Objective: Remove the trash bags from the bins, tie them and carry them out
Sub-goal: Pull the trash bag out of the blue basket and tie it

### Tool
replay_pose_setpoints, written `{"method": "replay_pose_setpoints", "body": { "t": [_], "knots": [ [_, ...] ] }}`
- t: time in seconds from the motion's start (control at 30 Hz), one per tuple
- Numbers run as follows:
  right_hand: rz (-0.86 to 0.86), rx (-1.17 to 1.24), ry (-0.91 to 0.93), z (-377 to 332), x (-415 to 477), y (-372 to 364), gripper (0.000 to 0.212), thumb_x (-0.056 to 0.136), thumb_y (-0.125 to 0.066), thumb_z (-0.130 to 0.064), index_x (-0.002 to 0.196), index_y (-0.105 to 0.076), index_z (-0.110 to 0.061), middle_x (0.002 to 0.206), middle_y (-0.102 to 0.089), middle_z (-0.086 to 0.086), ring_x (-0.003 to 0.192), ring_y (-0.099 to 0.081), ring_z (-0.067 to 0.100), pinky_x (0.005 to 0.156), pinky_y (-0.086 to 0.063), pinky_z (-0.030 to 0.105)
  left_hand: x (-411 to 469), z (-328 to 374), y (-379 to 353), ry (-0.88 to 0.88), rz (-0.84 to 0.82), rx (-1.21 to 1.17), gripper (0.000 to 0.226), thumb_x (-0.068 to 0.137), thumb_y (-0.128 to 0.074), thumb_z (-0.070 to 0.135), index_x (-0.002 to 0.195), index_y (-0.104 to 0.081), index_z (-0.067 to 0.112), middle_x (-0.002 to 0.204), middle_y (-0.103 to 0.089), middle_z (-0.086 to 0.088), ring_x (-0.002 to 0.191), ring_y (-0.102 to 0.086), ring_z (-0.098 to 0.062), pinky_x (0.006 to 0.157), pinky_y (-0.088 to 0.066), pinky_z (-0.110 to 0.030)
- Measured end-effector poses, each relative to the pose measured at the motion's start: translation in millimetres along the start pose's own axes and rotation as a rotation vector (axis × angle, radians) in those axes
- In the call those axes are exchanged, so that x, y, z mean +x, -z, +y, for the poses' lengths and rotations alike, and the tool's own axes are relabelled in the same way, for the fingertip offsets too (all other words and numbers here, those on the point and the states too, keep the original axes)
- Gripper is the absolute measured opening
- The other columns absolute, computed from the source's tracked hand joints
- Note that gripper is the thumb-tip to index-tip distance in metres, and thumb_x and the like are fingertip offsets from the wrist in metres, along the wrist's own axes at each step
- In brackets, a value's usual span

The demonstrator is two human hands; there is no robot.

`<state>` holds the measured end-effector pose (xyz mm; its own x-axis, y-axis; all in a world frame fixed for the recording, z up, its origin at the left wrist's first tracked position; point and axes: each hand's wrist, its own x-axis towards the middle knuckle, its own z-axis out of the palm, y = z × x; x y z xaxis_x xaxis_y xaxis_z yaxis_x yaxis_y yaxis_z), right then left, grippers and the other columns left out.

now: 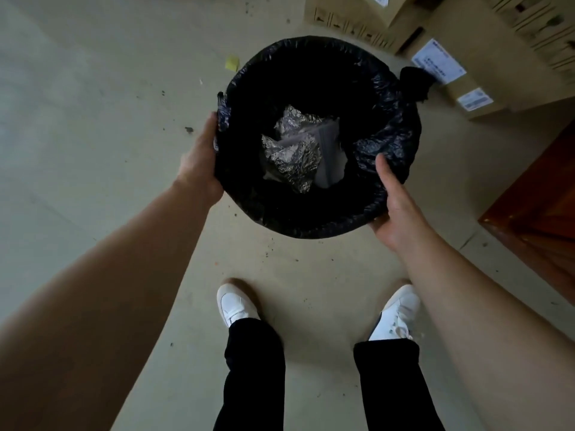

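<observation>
A round bin stands on the floor in front of me, fully lined with a black trash bag (314, 66) whose edge is folded over the rim, so the bin itself is hidden. Crumpled silver foil (295, 150) and pale plastic lie at the bottom. My left hand (202, 160) grips the bag's folded edge at the left side of the rim. At the near right of the rim, my right hand (395, 200) holds the bag's edge, thumb on top and fingers underneath. A loose flap of bag (415, 82) sticks out at the far right.
Cardboard boxes (466, 35) with white labels are stacked at the far right, close behind the bin. A brown wooden door or cabinet (538, 219) stands at the right. A yellow paper scrap (231, 62) lies on the dirty concrete floor. My white shoes (236, 303) are just behind the bin.
</observation>
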<state>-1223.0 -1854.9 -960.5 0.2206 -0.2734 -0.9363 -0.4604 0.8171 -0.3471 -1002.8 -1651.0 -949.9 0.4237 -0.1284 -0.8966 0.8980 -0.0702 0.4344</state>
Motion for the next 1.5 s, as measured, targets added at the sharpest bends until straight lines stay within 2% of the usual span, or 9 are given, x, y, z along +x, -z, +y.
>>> {"method": "replay_pose_setpoints", "body": {
  "t": [0.17, 0.4, 0.67, 0.73, 0.8, 0.93, 1.17, 1.33, 1.5],
  "knots": [
    [-0.010, 0.267, -0.085, -4.0, 1.9, 16.4, 0.109, 0.060, -0.037, -0.099, 0.140, -0.055, -0.027, 0.133, -0.065, 0.006, 0.122, -0.062, 0.029, 0.107, -0.046, 0.051, -7.5, 3.2, 5.4, -0.217, 0.407, 0.327, 0.019, 0.089, -0.074, 0.035, 0.089, -0.074, 0.016, 0.081, -0.074, 0.001, 0.079, -0.074, -0.017, 0.071, -0.062, -0.032],
    [0.460, -0.191, 0.216, -19.8, -20.3, 1.8, 0.014, 0.088, -0.063, -0.027, 0.087, -0.061, -0.014, 0.085, -0.068, 0.002, 0.080, -0.063, 0.020, 0.075, -0.053, 0.030, -46.8, 15.8, -0.7, -0.374, 0.415, 0.477, 0.019, 0.080, -0.082, 0.026, 0.086, -0.067, 0.015, 0.075, -0.068, 0.006, 0.063, -0.068, -0.006, 0.053, -0.052, -0.017],
    [0.365, -0.659, 0.683, -34.0, -71.6, -18.3, 0.036, 0.099, -0.056, -0.034, 0.073, -0.035, -0.022, 0.066, -0.041, -0.004, 0.057, -0.039, 0.012, 0.055, -0.031, 0.027, -98.9, 12.5, -36.4, -0.635, 0.318, 0.955, 0.015, 0.092, -0.062, 0.022, 0.102, -0.055, 0.014, 0.080, -0.058, 0.003, 0.073, -0.057, -0.019, 0.065, -0.049, -0.032],
    [0.339, -0.565, 0.530, -37.1, -74.5, -14.4, 0.028, 0.093, -0.066, -0.039, 0.102, -0.051, -0.017, 0.091, -0.058, 0.001, 0.080, -0.057, 0.015, 0.072, -0.045, 0.025, -102.9, 14.9, -36.5, -0.590, 0.290, 1.002, 0.016, 0.093, -0.060, 0.023, 0.102, -0.053, 0.012, 0.079, -0.055, 0.001, 0.074, -0.057, -0.022, 0.065, -0.049, -0.035],
    [0.293, -0.305, 0.237, -41.3, -76.0, -11.3, 0.069, 0.085, -0.076, -0.038, 0.138, -0.042, -0.010, 0.123, -0.059, 0.007, 0.105, -0.062, 0.022, 0.087, -0.053, 0.035, -101.1, 17.6, -30.6, -0.512, 0.333, 0.916, 0.020, 0.095, -0.057, 0.026, 0.103, -0.053, 0.009, 0.079, -0.053, -0.001, 0.074, -0.054, -0.024, 0.062, -0.045, -0.033],
    [0.068, -0.364, -0.004, -31.2, -72.9, -3.2, 0.039, 0.086, -0.076, -0.032, 0.116, -0.065, -0.010, 0.102, -0.073, 0.003, 0.086, -0.069, 0.018, 0.067, -0.056, 0.030, -100.3, 13.6, -16.4, -0.357, 0.408, 0.729, 0.021, 0.095, -0.054, 0.024, 0.082, -0.045, 0.011, 0.066, -0.040, -0.001, 0.061, -0.039, -0.022, 0.049, -0.028, -0.025],
    [0.194, -0.435, 0.035, 7.7, -54.6, -6.4, 0.074, 0.067, -0.080, -0.055, 0.122, -0.054, -0.013, 0.115, -0.066, 0.006, 0.092, -0.070, 0.021, 0.051, -0.056, 0.025, -108.4, -11.5, -19.6, -0.402, 0.293, 0.787, 0.028, 0.099, -0.053, 0.030, 0.119, -0.060, 0.013, 0.091, -0.064, -0.003, 0.083, -0.062, -0.025, 0.069, -0.051, -0.034],
    [0.263, -0.930, 0.275, 26.4, -64.3, -10.2, 0.036, 0.098, -0.054, -0.038, 0.110, -0.064, -0.006, 0.097, -0.065, 0.009, 0.096, -0.064, 0.034, 0.069, -0.044, 0.032, -112.9, -8.8, -22.5, -0.469, 0.280, 0.809, 0.025, 0.101, -0.051, 0.032, 0.111, -0.066, 0.014, 0.089, -0.070, -0.007, 0.080, -0.063, -0.026, 0.070, -0.052, -0.034],
    [0.338, -1.156, 0.449, 36.9, -78.9, -15.4, 0.032, 0.095, -0.055, -0.031, 0.103, -0.059, 0.000, 0.098, -0.067, 0.022, 0.091, -0.063, 0.042, 0.063, -0.034, 0.032, -157.0, -20.8, -82.2, -0.834, -0.259, 0.942, 0.028, 0.099, -0.059, 0.021, 0.122, -0.071, 0.011, 0.116, -0.072, 0.004, 0.108, -0.065, -0.004, 0.101, -0.048, -0.024]
  ]
}}
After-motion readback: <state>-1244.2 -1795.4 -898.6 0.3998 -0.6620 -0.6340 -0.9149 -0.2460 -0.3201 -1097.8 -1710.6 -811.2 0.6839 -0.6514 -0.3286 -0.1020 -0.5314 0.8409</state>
